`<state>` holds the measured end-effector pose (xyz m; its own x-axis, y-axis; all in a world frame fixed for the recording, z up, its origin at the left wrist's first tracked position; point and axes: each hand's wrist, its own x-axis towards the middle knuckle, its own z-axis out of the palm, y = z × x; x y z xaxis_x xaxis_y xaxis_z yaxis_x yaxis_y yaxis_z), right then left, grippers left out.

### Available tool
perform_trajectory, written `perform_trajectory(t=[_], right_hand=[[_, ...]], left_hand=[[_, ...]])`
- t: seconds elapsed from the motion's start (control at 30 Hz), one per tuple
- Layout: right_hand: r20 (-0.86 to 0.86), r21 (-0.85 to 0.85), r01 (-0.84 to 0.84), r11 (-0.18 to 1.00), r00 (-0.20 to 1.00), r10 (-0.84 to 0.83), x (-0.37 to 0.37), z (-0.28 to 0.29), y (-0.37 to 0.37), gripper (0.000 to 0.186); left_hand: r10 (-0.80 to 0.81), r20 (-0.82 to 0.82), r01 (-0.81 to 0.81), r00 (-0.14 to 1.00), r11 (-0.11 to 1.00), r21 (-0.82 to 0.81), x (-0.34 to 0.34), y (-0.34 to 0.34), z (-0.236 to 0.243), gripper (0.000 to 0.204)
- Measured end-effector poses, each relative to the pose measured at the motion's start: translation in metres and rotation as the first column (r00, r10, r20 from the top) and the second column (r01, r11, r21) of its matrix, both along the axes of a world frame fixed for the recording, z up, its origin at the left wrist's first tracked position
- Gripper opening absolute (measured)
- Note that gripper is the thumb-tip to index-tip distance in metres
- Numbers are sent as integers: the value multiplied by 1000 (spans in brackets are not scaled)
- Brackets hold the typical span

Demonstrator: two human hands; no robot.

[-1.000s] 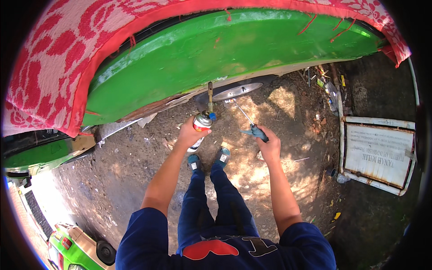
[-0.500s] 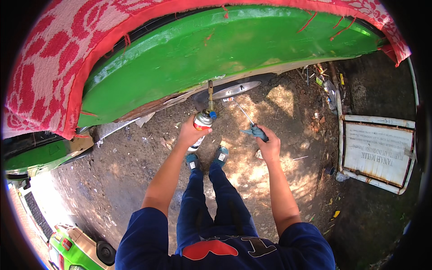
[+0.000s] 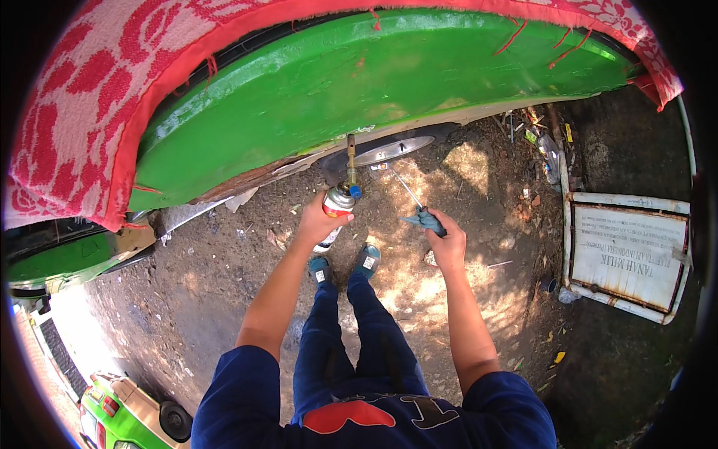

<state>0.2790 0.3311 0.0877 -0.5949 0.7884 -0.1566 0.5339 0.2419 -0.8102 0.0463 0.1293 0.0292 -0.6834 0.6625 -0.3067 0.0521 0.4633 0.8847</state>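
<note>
My left hand point(image 3: 317, 220) is wrapped around the canister of a gas torch point(image 3: 340, 200). Its brass nozzle point(image 3: 351, 150) points toward the lower edge of a green car body panel point(image 3: 389, 78); I cannot make out a flame. In my right hand point(image 3: 448, 241) is what looks like a screwdriver point(image 3: 407, 185), its long thin metal shaft angled up and left. A blue-grey cloth point(image 3: 426, 220) is bunched around its grip, hiding most of the handle. The shaft's tip is near the wheel point(image 3: 400, 150), seemingly apart from it.
A red and pink patterned blanket point(image 3: 78, 112) drapes over the car's top. At the right, a white rusty-framed sign point(image 3: 628, 251) leans beside a pole. Litter point(image 3: 550, 153) lies on the dirt ground point(image 3: 224, 299). Another green vehicle point(image 3: 127, 411) stands at the lower left.
Almost nothing differs. The torch and the screwdriver have shifted only very slightly, and both hands keep their hold.
</note>
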Motion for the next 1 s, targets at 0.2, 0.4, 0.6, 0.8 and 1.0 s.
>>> perform_trajectory(t=[0.2,0.4,0.6,0.8,1.0], right_hand=[[14,-38,17,999,1000,-16,-6,0,6,43],[13,-8,-8,1000,1000,8,-11,-2,9,44],[-27,-50,-66,997,998,65,-36,-3,13,44],[74,97,-266,959,963,260,-92,2,40,43],[80,263,-401,878,915,395,-102,-7,76,42]], left_hand=[[8,19,-9,1000,999,41,2,3,6,56],[9,-5,-9,1000,1000,15,1,-1,-2,58],[3,55,-1,998,1000,-26,-1,-10,-2,69],[25,-25,-26,999,999,-21,-2,-31,2,70],[52,-25,-54,998,994,-100,-8,-53,2,72]])
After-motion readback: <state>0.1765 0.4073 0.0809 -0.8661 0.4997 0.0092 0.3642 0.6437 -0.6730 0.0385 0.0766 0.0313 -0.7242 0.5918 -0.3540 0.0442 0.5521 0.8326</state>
